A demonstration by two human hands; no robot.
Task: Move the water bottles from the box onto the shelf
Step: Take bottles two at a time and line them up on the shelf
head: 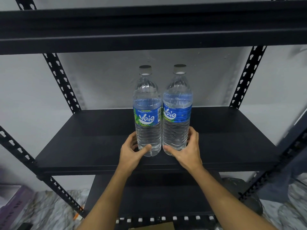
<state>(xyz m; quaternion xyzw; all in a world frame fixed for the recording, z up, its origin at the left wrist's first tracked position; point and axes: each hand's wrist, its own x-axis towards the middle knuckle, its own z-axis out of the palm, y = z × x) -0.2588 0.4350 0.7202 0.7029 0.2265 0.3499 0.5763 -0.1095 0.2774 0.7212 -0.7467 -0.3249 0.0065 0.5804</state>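
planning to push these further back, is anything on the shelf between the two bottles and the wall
Nothing visible does. The left hand grips the left bottle and the right hand the right bottle, upright side by side; no object shows on the shelf behind them.

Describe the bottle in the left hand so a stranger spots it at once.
On the black rack's middle shelf two upright Waig water bottles stand side by side. Take the left bottle, gripped near its base by the left hand. Only its label shows a barcode, next to the right bottle.
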